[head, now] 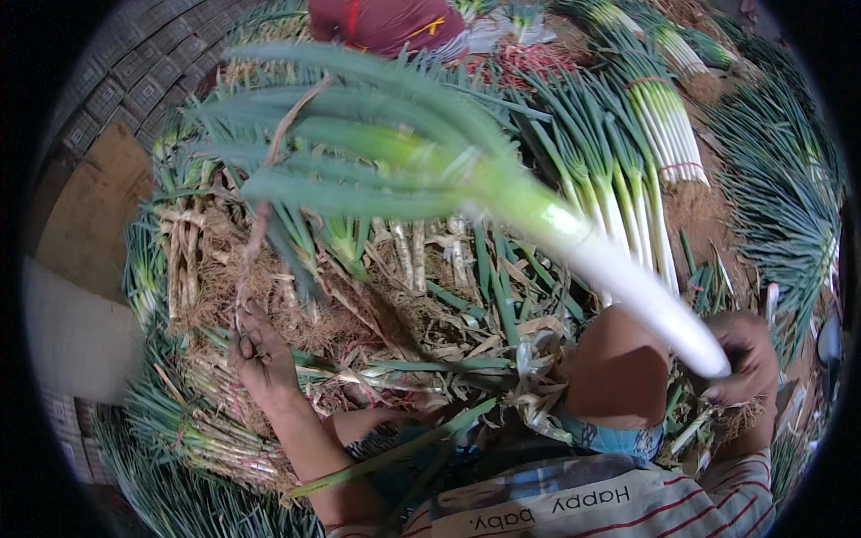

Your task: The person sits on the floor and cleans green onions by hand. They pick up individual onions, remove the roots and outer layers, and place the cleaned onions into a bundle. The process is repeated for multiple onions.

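My right hand (748,353) grips the root end of a large Welsh onion (622,286). Its white shank slants up and left across the view, and its green leaves fan out, blurred by motion. On the left, my left hand (264,360) pinches a long, withered brown leaf (254,239) between thumb and fingers. That strip rises from my fingertips and passes by the onion's leaves; whether it is still attached to the plant cannot be told. Peeled onions (625,208) with clean white shanks lie beyond my bare knee (619,370).
Untrimmed onions with dry roots (188,269) are heaped at left. Leaf trimmings (484,343) litter the ground before me. A tied onion bundle (666,128) lies at upper right, near a green leaf heap (780,175). Another person (390,27) in maroon is at the top, near red ties (531,60).
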Available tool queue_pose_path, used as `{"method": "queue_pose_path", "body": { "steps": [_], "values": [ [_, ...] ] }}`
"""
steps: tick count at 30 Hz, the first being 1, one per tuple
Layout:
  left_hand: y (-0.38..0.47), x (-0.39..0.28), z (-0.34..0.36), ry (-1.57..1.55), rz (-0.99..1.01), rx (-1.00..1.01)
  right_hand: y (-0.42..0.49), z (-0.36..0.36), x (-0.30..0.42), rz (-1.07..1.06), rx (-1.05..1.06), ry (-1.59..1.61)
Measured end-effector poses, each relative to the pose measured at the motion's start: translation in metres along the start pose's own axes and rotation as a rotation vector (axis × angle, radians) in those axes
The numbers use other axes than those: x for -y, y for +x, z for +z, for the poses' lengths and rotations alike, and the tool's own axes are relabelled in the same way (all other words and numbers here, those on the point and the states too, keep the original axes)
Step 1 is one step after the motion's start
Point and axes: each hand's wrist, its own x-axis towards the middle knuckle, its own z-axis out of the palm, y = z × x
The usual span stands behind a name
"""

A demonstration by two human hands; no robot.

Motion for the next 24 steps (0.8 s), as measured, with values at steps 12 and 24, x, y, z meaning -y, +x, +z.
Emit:
{"method": "queue_pose_path", "body": {
  "steps": [12,24],
  "values": [
    [-0.006,0.010,-0.004,0.398,0.060,-0.033,0.093,-0.079,-0.035,0.173,-0.667,-0.124],
    [-0.015,0.062,0.011,0.515,-0.218,-0.035,-0.066,-0.041,-0.434,1.202,-0.390,-0.732]
  ]
}}
